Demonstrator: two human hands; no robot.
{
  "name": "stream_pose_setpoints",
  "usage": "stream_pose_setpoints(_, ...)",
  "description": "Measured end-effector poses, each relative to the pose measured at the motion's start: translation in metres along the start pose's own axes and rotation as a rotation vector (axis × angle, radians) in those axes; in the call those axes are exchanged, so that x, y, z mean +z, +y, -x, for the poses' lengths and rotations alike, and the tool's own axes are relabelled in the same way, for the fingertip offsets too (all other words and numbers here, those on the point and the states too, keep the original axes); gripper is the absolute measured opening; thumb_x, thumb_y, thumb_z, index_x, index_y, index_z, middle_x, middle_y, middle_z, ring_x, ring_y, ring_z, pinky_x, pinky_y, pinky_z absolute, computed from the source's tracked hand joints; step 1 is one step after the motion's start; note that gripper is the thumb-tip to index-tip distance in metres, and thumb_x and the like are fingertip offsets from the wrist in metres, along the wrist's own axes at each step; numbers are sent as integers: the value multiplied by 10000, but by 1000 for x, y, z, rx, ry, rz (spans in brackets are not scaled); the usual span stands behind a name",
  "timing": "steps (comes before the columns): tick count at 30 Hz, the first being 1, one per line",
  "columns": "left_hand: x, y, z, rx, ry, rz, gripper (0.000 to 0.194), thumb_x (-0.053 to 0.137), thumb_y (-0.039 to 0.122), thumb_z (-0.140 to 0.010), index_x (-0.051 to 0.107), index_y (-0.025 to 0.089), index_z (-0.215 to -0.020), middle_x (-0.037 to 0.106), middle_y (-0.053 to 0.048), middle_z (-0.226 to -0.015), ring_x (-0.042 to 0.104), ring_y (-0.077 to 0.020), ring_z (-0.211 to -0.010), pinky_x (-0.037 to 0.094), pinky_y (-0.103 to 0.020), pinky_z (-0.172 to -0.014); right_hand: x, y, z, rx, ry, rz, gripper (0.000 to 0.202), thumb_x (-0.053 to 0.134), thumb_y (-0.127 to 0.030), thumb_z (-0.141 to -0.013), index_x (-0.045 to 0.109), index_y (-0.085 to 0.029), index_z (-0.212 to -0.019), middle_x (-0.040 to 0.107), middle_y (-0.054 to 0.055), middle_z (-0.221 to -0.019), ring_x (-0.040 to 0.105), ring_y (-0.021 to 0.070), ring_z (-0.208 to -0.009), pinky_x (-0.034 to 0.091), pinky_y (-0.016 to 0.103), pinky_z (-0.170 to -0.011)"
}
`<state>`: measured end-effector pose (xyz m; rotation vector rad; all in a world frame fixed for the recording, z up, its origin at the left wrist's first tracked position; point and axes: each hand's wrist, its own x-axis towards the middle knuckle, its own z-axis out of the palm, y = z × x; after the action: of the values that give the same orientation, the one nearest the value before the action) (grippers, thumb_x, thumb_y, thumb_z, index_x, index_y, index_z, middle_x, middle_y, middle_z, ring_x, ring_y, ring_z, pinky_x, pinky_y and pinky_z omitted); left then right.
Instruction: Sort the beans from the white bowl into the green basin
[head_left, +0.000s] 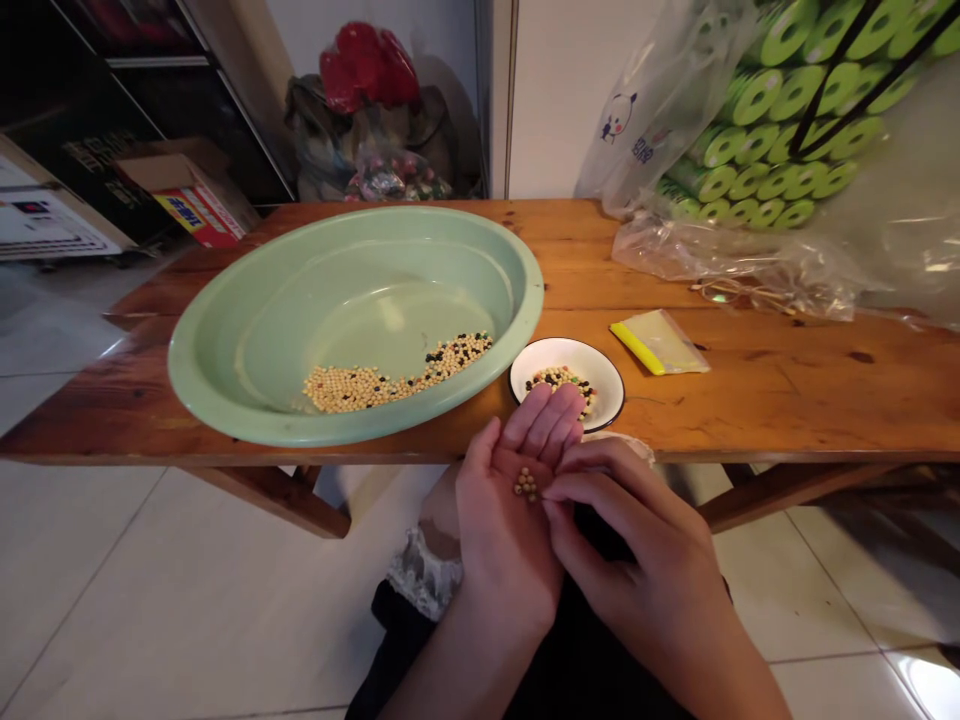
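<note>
My left hand (511, 510) is turned palm up, slightly cupped, and holds several small pale-gold beads (526, 484). Over that palm, my right hand (637, 525) has its thumb and index fingertips pinched together beside the beads; whatever may be between them is too small to make out. Just beyond my left fingertips is a white dark-rimmed bowl (604, 372) of mixed cream, black, red and green beads, partly hidden by the fingers. To its left, a large green basin (360, 250) has many cream and black beads (349, 388) along its near side.
A small clear packet (661, 343) with a yellow strip lies on the wooden bench (757, 390). At the back right stands a plastic bag of green rolls (780, 130), with glasses (746, 295) by it. An open carton (191, 190) and a red bag (369, 68) are behind.
</note>
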<state>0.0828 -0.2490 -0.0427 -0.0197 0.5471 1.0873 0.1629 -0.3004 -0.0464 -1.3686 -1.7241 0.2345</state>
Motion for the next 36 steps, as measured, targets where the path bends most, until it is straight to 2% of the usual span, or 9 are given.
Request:
stream_pose_setpoints(11, 0, -1, 1, -5, -10, 17, 371, 378, 270, -916, 700, 116, -1020, 720, -85, -1108, 649, -180, -1076, 476, -279, -992, -2, -1, 1, 12, -18, 37, 146, 546, -30, -796, 592, -167, -815, 581, 52, -878, 566, 137, -807, 496, 281, -738)
stream_pose_setpoints(19, -1, -3, -1, -10, -20, -9, 419, 327, 270, -928, 712, 120, -997, 726, -79, -1091, 659, -171, -1056, 502, -255, -946, -3, -3, 3, 14, -49, 141, 119, 524, -56, -813, 594, -151, -799, 572, 88, -869, 555, 196, -816, 499, 349, -687)
stream_pose_setpoints(27, 0, -3, 0, 16, -11, -42, 410, 348, 285, -925, 719, 116, -974, 736, -93, -1054, 665, -171, -1041, 496, -250, -954, 0, 0, 3, 32, -73, 114, 126, 511, -63, -844, 611, -139, -851, 578, 90, -894, 554, 197, -844, 487, 352, -718)
stream_pose_setpoints(32, 1, -4, 1, 42, 21, -24, 376, 384, 281, -918, 712, 112, -990, 729, -104, -1072, 658, -191, -1059, 504, -281, -956, -1, 4, 2, 116, -27, -89, 122, 542, -82, -858, 627, -170, -863, 598, 44, -878, 569, 130, -824, 478, 265, -754)
stream_pose_setpoints(36, 5, -3, 0, 42, 59, 24, 371, 381, 261, -914, 716, 102, -938, 739, -116, -1022, 675, -197, -1017, 513, -304, -943, -8, 11, -1, 329, 37, -443, 77, 619, -164, -847, 645, -233, -826, 651, -21, -829, 596, 89, -795, 475, 194, -746)
